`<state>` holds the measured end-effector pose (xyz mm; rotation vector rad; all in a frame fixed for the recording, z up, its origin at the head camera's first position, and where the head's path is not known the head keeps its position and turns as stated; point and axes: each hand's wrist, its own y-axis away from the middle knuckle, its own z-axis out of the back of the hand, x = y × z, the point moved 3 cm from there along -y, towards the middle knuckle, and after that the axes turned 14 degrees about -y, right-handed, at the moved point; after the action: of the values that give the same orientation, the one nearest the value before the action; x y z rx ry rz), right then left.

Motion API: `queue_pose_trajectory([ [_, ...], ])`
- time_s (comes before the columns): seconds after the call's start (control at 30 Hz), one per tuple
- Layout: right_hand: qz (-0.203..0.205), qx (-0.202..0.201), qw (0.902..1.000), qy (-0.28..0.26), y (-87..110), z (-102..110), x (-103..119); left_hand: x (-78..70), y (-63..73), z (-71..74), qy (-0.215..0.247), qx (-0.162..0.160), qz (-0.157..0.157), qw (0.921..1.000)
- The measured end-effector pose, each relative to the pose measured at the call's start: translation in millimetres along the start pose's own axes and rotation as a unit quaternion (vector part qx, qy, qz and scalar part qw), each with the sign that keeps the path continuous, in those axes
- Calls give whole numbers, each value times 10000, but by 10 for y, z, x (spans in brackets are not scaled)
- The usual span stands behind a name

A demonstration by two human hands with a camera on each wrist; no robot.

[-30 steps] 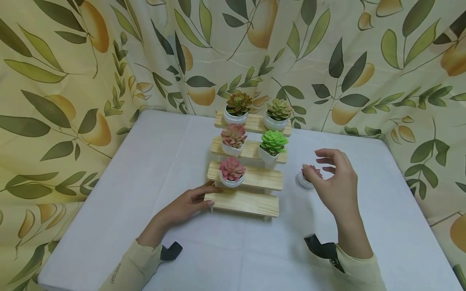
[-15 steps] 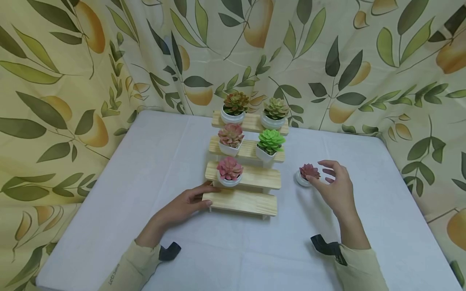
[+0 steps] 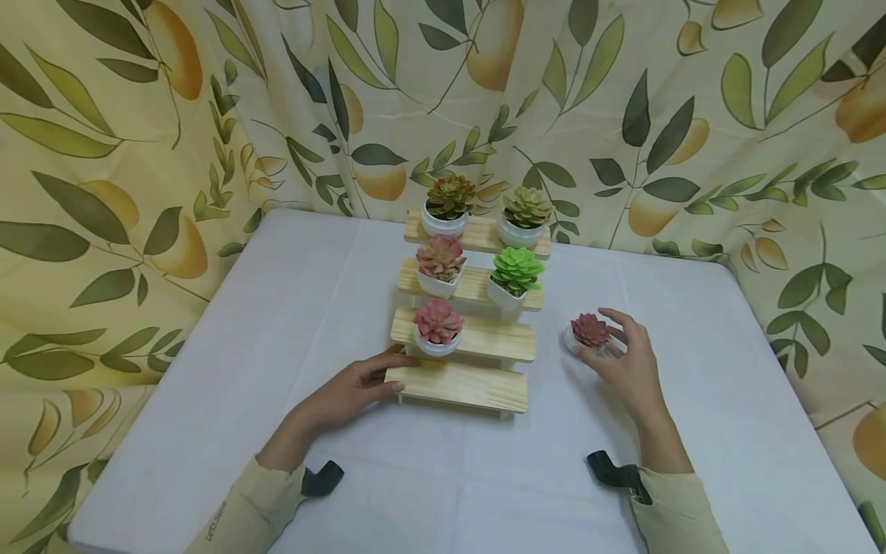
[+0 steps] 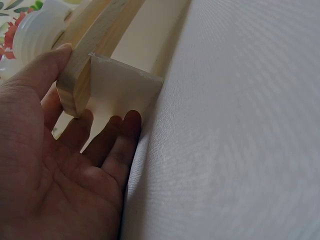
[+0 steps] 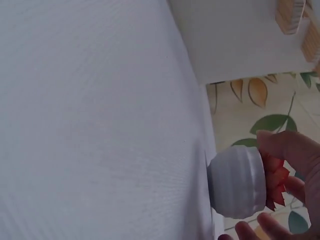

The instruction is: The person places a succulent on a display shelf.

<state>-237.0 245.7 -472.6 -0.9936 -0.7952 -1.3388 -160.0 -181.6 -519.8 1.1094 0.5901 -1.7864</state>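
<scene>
A stepped wooden plant stand (image 3: 457,386) rises in the middle of the table. My left hand (image 3: 349,392) grips the left end of its lowest board, thumb against the edge and fingers underneath. To the right of the stand, a dark pink succulent (image 3: 591,329) in a white pot (image 5: 237,182) stands upright on the cloth. My right hand (image 3: 626,365) curls round this pot, its thumb at the rim and its other fingers on the far side. How firmly those fingers press is partly hidden. Alone on the third board from the top sits a pink succulent (image 3: 438,323).
The second board bears a reddish succulent (image 3: 441,261) and a bright green succulent (image 3: 517,271). On the top board are a brown-green succulent (image 3: 450,201) and a pale green one (image 3: 527,211). A leaf-patterned curtain (image 3: 443,92) hangs behind the white-covered table (image 3: 298,292).
My right hand has come down and left from above the potted succulent, and its thumb and fingers now surround the pot. The left hand stays on the plant stand.
</scene>
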Motion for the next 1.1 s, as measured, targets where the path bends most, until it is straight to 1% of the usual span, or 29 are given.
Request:
queue_pose_trajectory([
  [0.1, 27, 117, 9999, -47, -14, -17, -32, 0, -1, 0, -14, -8, 6, 10000],
  [0.23, 82, 176, 9998, -42, -23, -34, -55, -7, 3, 1, -14, -16, 9, 10000],
  [0.43, 40, 223, 9997, 126, -23, -51, -60, -13, 5, 2, 9, -24, 19, 10000],
  [0.73, 122, 230, 9993, 250, -34, -72, -106, -27, 6, 3, -88, -43, 88, 9999],
  [1.1, 225, 221, 9990, 325, -24, -99, -105, -17, 3, 2, -36, -26, 103, 9999],
])
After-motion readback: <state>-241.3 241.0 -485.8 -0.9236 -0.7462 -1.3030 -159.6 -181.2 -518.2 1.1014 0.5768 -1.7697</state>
